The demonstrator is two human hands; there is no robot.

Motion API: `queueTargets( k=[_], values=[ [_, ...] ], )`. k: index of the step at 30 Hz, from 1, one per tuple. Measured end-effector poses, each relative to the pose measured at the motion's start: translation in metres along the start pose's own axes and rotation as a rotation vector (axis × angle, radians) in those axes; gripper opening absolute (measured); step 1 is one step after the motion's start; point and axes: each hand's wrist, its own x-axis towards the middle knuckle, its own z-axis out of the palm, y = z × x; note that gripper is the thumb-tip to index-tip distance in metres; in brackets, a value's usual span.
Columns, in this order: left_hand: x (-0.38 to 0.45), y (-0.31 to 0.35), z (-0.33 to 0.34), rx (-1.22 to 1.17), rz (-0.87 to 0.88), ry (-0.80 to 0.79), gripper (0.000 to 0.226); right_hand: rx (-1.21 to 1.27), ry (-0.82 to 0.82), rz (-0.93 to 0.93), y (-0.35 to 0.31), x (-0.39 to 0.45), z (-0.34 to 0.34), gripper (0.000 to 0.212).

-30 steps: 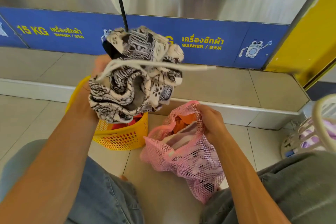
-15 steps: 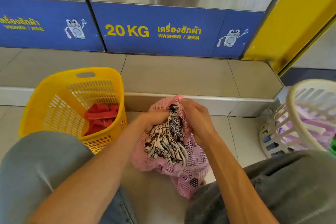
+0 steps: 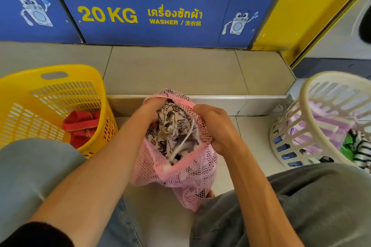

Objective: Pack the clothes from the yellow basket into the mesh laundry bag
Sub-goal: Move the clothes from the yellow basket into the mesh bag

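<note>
Left hand (image 3: 149, 109) buried in the pink mesh bag (image 3: 186, 178) at centre frame – its grip can't be seen; right hand (image 3: 215, 126) pinches the rim. Patterned cloth (image 3: 170, 124) looks soft, light; the red garment (image 3: 80, 126) in the yellow basket (image 3: 24, 90) – grab a bunched fold.

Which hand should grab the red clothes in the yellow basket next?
Probably the left hand. It is the one nearer the yellow basket with the red clothes, and it is only pushing cloth into the pink mesh bag. The right hand grips the bag's rim, keeping it open.
</note>
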Motion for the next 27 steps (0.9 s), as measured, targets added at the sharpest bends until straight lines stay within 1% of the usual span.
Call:
queueTargets(
  k=[1, 3, 5, 6, 7, 9, 11, 13, 15, 17, 19, 20, 22, 23, 25, 26, 27],
  values=[
    [0.0, 0.0, 0.005, -0.055, -0.009, -0.016, 0.026, 0.034, 0.012, 0.0, 0.0, 0.001, 0.003, 0.018],
    [-0.007, -0.004, 0.021, -0.146, -0.016, -0.113, 0.026, 0.095, 0.037, 0.009, 0.002, 0.005, 0.008, 0.022],
    [-0.009, -0.012, 0.034, -0.173, -0.007, -0.173, 0.038, 0.145, 0.051, 0.006, 0.002, 0.007, 0.013, 0.025],
    [-0.009, -0.019, 0.039, -0.147, 0.012, -0.15, 0.047, 0.17, 0.059, -0.002, 0.0, 0.008, 0.014, 0.025],
    [-0.008, -0.028, 0.041, -0.095, 0.062, -0.102, 0.055, 0.193, 0.072, -0.011, -0.001, 0.008, 0.014, 0.024],
    [-0.007, -0.053, 0.041, 0.103, 0.229, 0.014, 0.062, 0.234, 0.091, -0.024, -0.005, 0.008, 0.014, 0.022],
    [-0.009, -0.079, 0.036, 0.296, 0.355, 0.029, 0.069, 0.257, 0.088, -0.026, -0.008, 0.005, 0.017, 0.022],
    [-0.011, -0.095, 0.027, 0.373, 0.399, 0.002, 0.079, 0.265, 0.087, -0.02, -0.008, 0.003, 0.019, 0.021],
    [-0.012, -0.102, 0.013, 0.48, 0.342, 0.044, 0.094, 0.266, 0.092, -0.012, -0.007, 0.002, 0.022, 0.019],
    [-0.013, -0.107, -0.001, 0.594, 0.207, 0.086, 0.109, 0.249, 0.095, -0.002, -0.006, 0.001, 0.026, 0.017],
    [-0.022, -0.106, -0.012, 0.557, 0.142, 0.07, 0.124, 0.224, 0.1, -0.004, -0.003, 0.002, 0.028, 0.016],
    [-0.029, -0.102, -0.016, 0.533, 0.139, 0.074, 0.123, 0.21, 0.099, -0.007, -0.002, 0.002, 0.029, 0.016],
    [-0.04, -0.093, -0.025, 0.556, 0.195, 0.089, 0.108, 0.184, 0.091, -0.003, 0.001, 0.003, 0.032, 0.016],
    [-0.046, -0.085, -0.031, 0.594, 0.215, 0.082, 0.105, 0.173, 0.079, 0.007, 0.001, 0.002, 0.034, 0.016],
    [-0.055, -0.071, -0.046, 0.704, 0.196, 0.051, 0.106, 0.149, 0.056, 0.026, 0.002, 0.001, 0.041, 0.016],
    [-0.062, -0.062, -0.053, 0.753, 0.2, 0.043, 0.098, 0.14, 0.048, 0.036, 0.002, 0.001, 0.045, 0.016],
    [-0.07, -0.053, -0.059, 0.785, 0.215, 0.046, 0.084, 0.134, 0.038, 0.046, 0.001, 0.0, 0.05, 0.015]
  ],
)
